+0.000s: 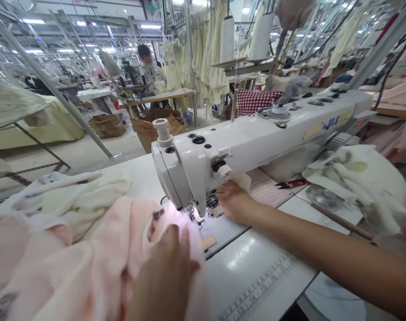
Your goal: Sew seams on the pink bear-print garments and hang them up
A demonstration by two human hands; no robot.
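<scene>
Nearest, left hand [166,276] lies flat and unclenched on pink cloth [99,249], which is spread on table [256,267] with its edge under needle [192,217]. Right hand [234,203] sits just behind the needle, under sewing machine [256,133]; can't tell its grip. Scissors [291,183] beyond.

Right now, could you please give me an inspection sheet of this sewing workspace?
Surface: white sewing table, printed ruler on it.
Job's things: pink fabric lies under the sewing machine head.
Clutter: red-handled snips and a cream fabric pile at right.
Grips: left hand flat on the pink fabric; right hand beside that head, grip unclear.
Cables: white thread runs down from a thread cone.
Surroundings: hanging cream garments, cardboard boxes, another person at a far table.
</scene>
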